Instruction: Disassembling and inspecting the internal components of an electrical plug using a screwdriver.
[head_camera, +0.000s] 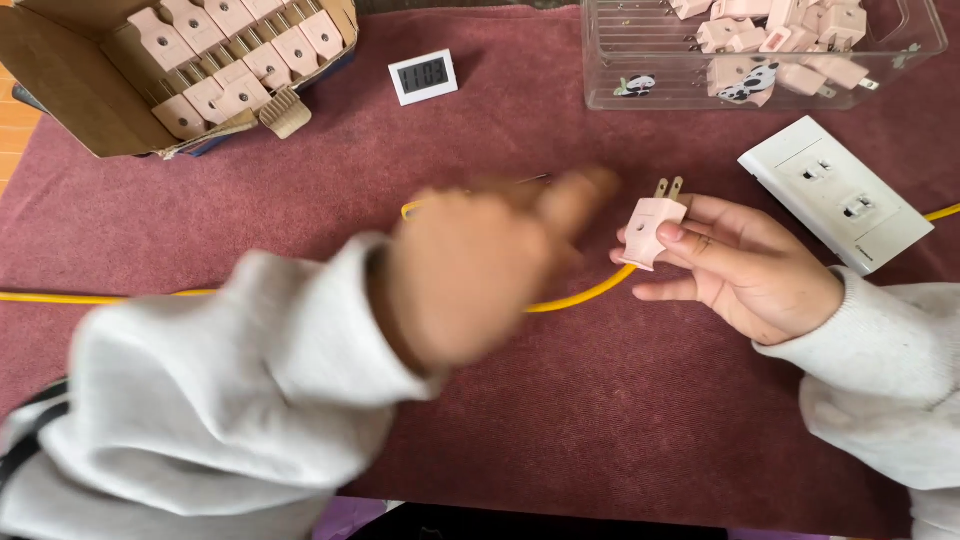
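**Pink plug held over the maroon tabletop**

Pink plug (652, 230): two-pronged, prongs pointing up and away, pinched between thumb and fingers of the right hand (745, 265), just above the cloth near the middle of the tabletop (620, 400).

Yellow cable (575, 298): runs from under the plug, curving left across the cloth to the left edge; another stretch shows at the far right.

Left hand (480, 265): blurred, raised beside the plug and apart from it; whether its fingers are curled or spread cannot be told. Grey sleeve below it.

White socket plate (835, 192): lies flat, just right of the right hand.

Clear plastic bin (640, 60): top right, holding more pink plugs.

Cardboard box (70, 90): top left, packed with rows of pink plugs.

Small white digital timer (423, 76): between box and bin.
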